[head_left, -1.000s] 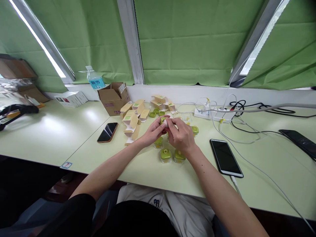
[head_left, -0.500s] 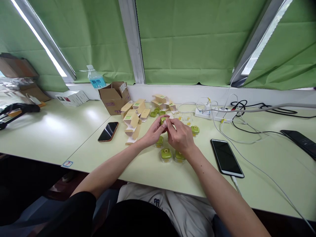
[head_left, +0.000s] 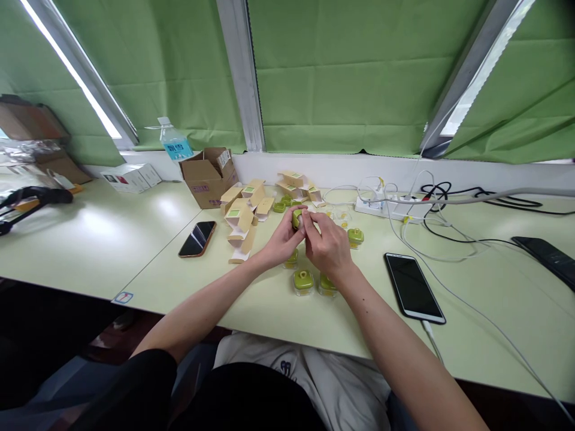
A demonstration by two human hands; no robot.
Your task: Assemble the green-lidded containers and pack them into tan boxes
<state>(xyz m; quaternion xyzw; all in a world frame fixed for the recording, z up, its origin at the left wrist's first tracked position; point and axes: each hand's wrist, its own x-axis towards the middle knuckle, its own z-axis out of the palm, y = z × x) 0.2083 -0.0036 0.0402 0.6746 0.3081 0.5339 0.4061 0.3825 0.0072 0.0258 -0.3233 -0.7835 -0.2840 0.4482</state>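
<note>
Above the desk both hands meet on one small green-lidded container (head_left: 296, 218). My left hand (head_left: 282, 240) pinches it from the left, fingers curled round it. My right hand (head_left: 329, 244) closes on it from the right, thumb and forefinger at its top. Under my hands stand more little clear jars with green lids (head_left: 303, 280), one near my right wrist (head_left: 326, 284) and another further back (head_left: 355, 236). Several open tan cardboard sleeves (head_left: 240, 218) lie just left of my hands.
An orange-edged phone (head_left: 196, 239) lies to the left, a white phone (head_left: 414, 287) on a cable to the right. At the back stand a brown carton (head_left: 208, 175), a water bottle (head_left: 174, 144) and a power strip (head_left: 390, 207) with tangled cords. A dark phone (head_left: 545, 253) lies far right.
My hands have kept working the small green container between them. The fingertips have shifted, so the green lid now shows more at the top. The view drifted slightly.
</note>
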